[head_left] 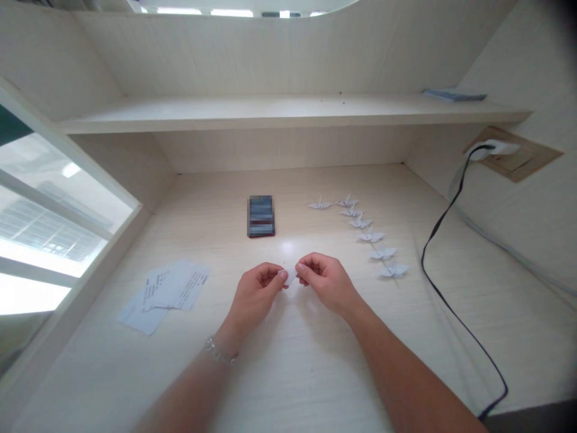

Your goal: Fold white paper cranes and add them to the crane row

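Cranes of folded white paper (pixel 383 254) — seven, looking finished. Small white paper piece (pixel 291 276), wingless, pinched by left hand (pixel 258 291) and right hand (pixel 328 281) — white printed paper sheets (pixel 174 290) unfolded.

cam: head | pos: above desk (pixel 288 361) | dir: fwd+dn | rng: near

Bright, cool light fills the scene, with light strips (pixel 231 12) glowing along the top edge and the glass panel (pixel 49 210) at the left washed out in places. A small glare spot shines on the desk (pixel 288 391) just beyond the left hand (pixel 256 291) and right hand (pixel 328 279), which cast soft shadows. Wide-angle distortion stretches the sides, the upper right corner darkens, print on the paper slips (pixel 175 288) blurs, and a dark item (pixel 261 215) is pixelated.
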### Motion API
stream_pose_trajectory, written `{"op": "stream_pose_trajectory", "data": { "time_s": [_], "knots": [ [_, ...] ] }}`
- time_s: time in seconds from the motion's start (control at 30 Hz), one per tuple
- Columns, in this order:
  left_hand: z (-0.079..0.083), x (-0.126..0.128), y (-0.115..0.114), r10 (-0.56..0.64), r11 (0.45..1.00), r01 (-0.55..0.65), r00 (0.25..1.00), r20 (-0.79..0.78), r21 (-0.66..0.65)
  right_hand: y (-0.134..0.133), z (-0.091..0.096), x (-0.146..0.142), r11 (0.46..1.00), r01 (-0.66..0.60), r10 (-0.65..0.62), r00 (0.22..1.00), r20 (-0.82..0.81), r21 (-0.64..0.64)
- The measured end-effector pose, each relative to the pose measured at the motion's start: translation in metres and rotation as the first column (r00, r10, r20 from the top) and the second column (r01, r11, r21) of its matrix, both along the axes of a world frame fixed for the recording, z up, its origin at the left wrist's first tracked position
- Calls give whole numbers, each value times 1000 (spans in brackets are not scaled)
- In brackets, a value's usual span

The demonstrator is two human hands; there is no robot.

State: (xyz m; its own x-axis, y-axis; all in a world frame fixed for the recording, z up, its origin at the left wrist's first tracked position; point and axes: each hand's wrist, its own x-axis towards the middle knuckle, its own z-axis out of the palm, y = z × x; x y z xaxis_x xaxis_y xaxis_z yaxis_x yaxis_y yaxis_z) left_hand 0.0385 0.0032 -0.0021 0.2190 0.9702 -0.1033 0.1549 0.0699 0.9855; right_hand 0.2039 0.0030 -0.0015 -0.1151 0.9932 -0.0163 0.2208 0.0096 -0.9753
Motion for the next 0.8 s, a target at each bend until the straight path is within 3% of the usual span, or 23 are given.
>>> {"op": "stream_pose_trajectory", "data": {
  "time_s": [0.2,0.33,0.5,0.63,0.8],
  "knots": [
    [-3,-3,-2,-98,994,101,991,-90,38,-5,8,-1,990,-128,112,970,214,58],
    [0,-6,1,-83,996,82,995,-48,-26,-1,6,9,989,-142,133,964,230,27],
    [0,-7,3,50,992,-33,989,141,-121,7,-4,13,997,9,-12,999,-42,-81],
    [-2,-6,2,37,983,12,965,261,-185,6,-7,-3,989,-76,45,972,-232,-128],
    [-2,-7,2,0,997,13,984,181,-70,5,-10,-8,984,-67,21,964,-265,-165]
  ]
}}
